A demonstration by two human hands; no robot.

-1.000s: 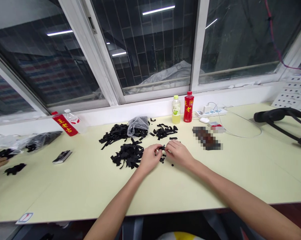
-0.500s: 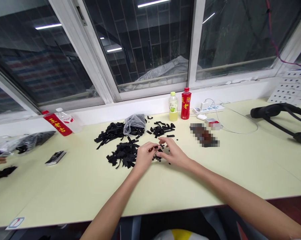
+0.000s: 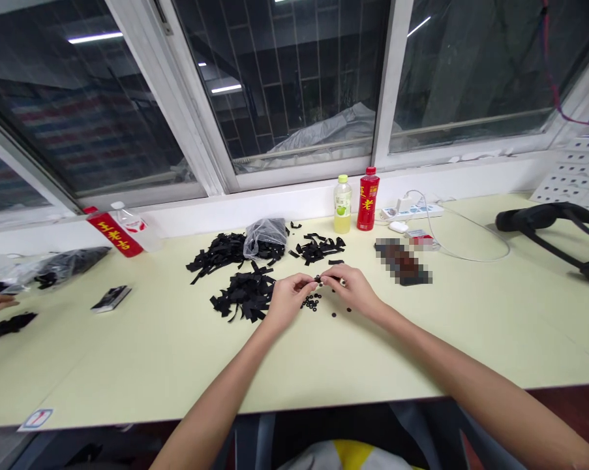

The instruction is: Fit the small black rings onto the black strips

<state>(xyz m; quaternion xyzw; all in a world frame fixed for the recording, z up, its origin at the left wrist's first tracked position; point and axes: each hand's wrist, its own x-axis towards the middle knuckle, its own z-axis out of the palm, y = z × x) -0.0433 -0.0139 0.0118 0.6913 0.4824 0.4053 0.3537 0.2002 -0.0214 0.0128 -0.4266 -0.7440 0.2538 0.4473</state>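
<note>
On the desk (image 3: pixel 152 365), let the clear bag (image 3: pixel 259 243) be your mark. The back heap (image 3: pixel 218 251) of black strips lies to its left and touches it. The front heap (image 3: pixel 242 294) is on the near side of the bag, and a small heap (image 3: pixel 318 249) is just to its right. The strips look light and soft like cloth, so they should bend and flop. Pinch one close to its end so it won't fold away from you.

Your left hand (image 3: pixel 288 301) and right hand (image 3: pixel 357 292) are nearer to you than the bag and off to its right. The fingers of both are pinched together on a small black piece (image 3: pixel 317 279), tip near tip. You can't tell if it is a strip, a ring or both. It should weigh almost nothing, so a soft pinch by the edges should do.

The black rings (image 3: pixel 310 304) lie to the right of the bag, on your side. They look firmer than the strips and may skid away, so take one by its rim.

Now for looks. The heaps are messy, with flat, dull black strips poking out every way. The held piece is mostly hidden; only a dark bit shows. The rings are tiny and round, many with a hole in the middle.
</note>
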